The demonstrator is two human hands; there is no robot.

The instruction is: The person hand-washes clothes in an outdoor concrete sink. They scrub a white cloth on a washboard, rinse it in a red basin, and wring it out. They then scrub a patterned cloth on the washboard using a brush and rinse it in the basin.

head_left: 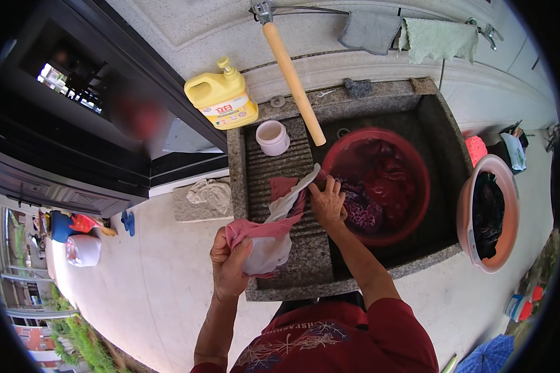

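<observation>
A wet pink and white garment (279, 214) is stretched over the ribbed stone washboard (270, 163) on the left of the stone sink (354, 283). My left hand (231, 264) is closed round its near end, thumb on top. At the far end, my right hand (328, 202) has its fingers bent onto the cloth, beside the rim of a red basin (426, 186). In that basin, dark red and patterned purple clothes (386, 177) lie in cloudy water.
A small white tub (272, 138) stands on the washboard. Behind it are a yellow detergent jug (223, 99) and a wooden-looking pole (295, 87) slanting over the sink. A pink basin (510, 211) with dark clothes is at the right. Cloths (438, 40) hang behind.
</observation>
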